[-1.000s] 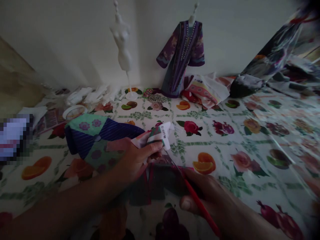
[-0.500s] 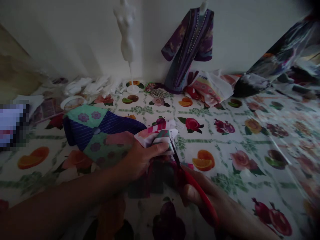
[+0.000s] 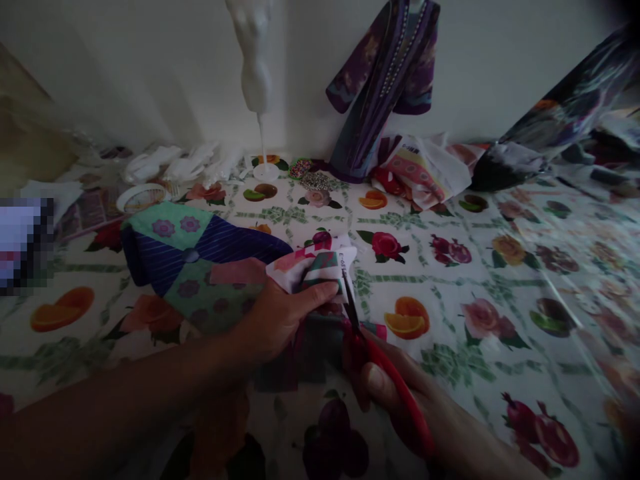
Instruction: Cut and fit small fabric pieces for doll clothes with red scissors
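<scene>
My left hand [image 3: 285,313] is closed on a folded piece of printed fabric [image 3: 325,267], white at the edge with pink and green patches and small print. Its thumb lies on top, and more of the fabric hangs dark below. My right hand [image 3: 385,380] grips red-handled scissors [image 3: 400,393], whose dark blades lie at the white printed edge, just right of my left thumb. Whether the blades are closed I cannot tell. Left of the hands lies a patchwork cloth piece [image 3: 190,253] in mint green and navy stripes with purple flowers, partly behind my left hand.
A fruit-and-flower tablecloth [image 3: 500,287] covers the table. Along the wall stand a white mini mannequin [image 3: 255,67] and a purple doll robe [image 3: 385,87] on a stand. Nearby are crumpled printed fabric [image 3: 425,170], a white ring [image 3: 143,198], beads [image 3: 315,180] and plastic-wrapped items [image 3: 550,127] at right.
The view has tilted slightly, so the background sits a little higher. Both hands keep their hold, with the scissors still at the fabric's white edge and only slightly shifted.
</scene>
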A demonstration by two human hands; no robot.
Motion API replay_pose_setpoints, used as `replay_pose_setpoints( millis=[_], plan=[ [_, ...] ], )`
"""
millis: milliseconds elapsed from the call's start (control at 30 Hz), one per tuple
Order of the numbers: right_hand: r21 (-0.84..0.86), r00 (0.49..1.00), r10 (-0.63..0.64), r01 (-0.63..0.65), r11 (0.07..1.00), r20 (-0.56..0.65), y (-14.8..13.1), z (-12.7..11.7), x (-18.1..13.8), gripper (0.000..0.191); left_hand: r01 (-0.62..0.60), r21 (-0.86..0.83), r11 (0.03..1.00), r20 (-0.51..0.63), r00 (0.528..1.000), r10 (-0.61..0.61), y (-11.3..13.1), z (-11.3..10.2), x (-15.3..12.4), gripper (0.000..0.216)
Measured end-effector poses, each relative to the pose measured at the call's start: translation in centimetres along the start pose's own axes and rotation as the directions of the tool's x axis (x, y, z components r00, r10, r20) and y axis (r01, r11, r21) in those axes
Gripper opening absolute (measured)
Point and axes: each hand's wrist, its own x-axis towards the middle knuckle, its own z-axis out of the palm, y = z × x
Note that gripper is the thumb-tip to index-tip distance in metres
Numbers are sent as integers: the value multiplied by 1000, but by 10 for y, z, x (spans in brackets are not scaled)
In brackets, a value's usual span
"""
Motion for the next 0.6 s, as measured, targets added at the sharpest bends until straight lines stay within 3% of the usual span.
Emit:
replay_pose_setpoints(
  millis=[233, 400, 600],
  plan=[
    [124, 998, 52, -54, 991, 23, 1, 7, -2, 45, -15, -37, 999, 16, 1000, 16, 6, 8, -2, 25],
    [167, 1000, -5, 2, 986, 16, 4, 12, -1, 46, -13, -71, 997, 20, 1000, 15, 7, 10, -4, 23],
    [217, 999, 34, -34, 975, 7, 16, 18, 1, 45, -10, -69, 998, 2, 1000, 10, 6, 11, -4, 24]
  ],
)
